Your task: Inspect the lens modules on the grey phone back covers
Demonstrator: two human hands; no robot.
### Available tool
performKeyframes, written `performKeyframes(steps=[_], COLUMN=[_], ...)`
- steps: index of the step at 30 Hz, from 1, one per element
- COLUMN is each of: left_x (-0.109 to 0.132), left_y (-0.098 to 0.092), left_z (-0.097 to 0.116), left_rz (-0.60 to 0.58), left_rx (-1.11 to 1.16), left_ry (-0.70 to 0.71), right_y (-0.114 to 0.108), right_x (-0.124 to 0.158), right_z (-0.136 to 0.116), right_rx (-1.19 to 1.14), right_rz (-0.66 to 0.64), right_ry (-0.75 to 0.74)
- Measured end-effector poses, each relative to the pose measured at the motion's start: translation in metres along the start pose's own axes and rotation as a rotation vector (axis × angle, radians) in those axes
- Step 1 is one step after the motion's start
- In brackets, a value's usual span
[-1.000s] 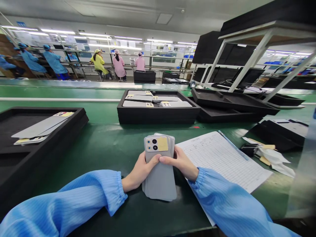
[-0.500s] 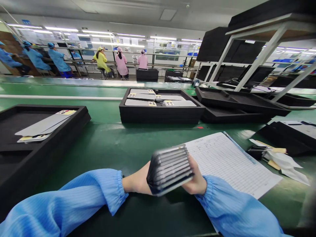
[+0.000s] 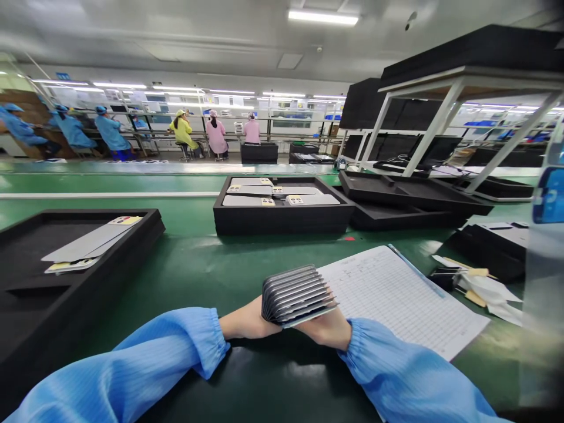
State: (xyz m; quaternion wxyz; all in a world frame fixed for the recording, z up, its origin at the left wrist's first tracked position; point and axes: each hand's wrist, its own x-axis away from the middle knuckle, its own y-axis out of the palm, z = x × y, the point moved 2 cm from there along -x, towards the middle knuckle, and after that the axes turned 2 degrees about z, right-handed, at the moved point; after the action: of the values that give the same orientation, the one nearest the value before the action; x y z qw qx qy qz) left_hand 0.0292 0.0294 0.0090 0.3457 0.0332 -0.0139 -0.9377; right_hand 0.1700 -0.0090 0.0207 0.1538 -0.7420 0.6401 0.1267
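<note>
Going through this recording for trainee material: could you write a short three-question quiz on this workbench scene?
1. What do the bare left hand and right hand hold between them above the green bench mat?
2. True or false: the white ruled paper sheet lies left of the hands.
3. What lies in the rectangular black foam tray straight ahead? A) grey phone back covers B) white cloths C) blue bins

Key: 1. A fanned stack of grey phone back covers. 2. False. 3. A.
</note>
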Motion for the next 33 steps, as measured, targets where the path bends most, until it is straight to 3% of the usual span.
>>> performKeyframes(steps=[11, 20, 26, 30, 33], left_x=[-0.001, -0.001, 0.001, 0.025, 0.045], left_y=[0.003, -0.002, 0.004, 0.017, 0.023], left_z=[0.002, -0.007, -0.013, -0.015, -0.016], left_rz=[-0.012, -0.05, -0.163, -0.204, -0.201], left_rx=[-0.058, 0.042, 0.265, 0.572, 0.682], left_ry=[-0.019, -0.109, -0.188, -0.378, -0.441], right_y=[0.002, 0.004, 0.001, -0.001, 0.003], right_x=[0.002, 0.007, 0.006, 0.002, 0.001], right_z=[0.001, 0.002, 0.006, 0.01, 0.013], right_rx=[0.292, 0.305, 0.17, -0.122, -0.269], right_rz=[-0.05, -0.023, 0.07, 0.058, 0.007], right_ry=[-0.203, -0.212, 0.008, 0.286, 0.384])
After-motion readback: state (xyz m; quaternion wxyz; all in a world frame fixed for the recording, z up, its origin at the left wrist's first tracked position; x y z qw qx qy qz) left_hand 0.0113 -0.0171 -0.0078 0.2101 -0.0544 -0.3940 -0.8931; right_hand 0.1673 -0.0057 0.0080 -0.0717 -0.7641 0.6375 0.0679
